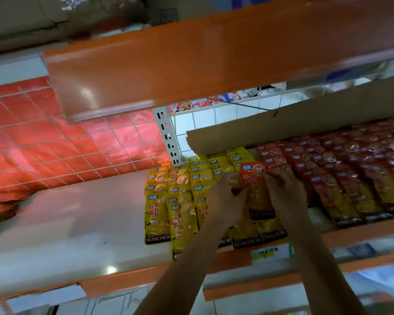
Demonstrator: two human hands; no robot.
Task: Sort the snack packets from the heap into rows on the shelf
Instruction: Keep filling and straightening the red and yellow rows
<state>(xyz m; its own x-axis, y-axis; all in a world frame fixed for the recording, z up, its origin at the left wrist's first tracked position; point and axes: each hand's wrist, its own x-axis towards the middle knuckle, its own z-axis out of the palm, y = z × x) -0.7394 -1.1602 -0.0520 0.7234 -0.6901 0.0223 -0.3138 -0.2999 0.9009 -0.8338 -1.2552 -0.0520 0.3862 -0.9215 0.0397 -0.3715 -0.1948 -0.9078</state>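
Note:
A red snack packet (257, 189) is held between both hands above the shelf (77, 223). My left hand (225, 198) grips its left edge and my right hand (284, 189) grips its right edge. Yellow packets (168, 201) lie in overlapping rows to the left of and under my hands. Red packets (341, 169) lie in overlapping rows to the right. The held packet sits over the boundary between the yellow and red rows. Packets directly beneath my hands are partly hidden.
An orange shelf edge (191, 64) overhangs close above. A cardboard sheet (305, 123) stands behind the rows. A white upright post (166, 135) and wire grid (66, 144) with red bags behind lie at the left. A price label (268, 252) sits on the front rail.

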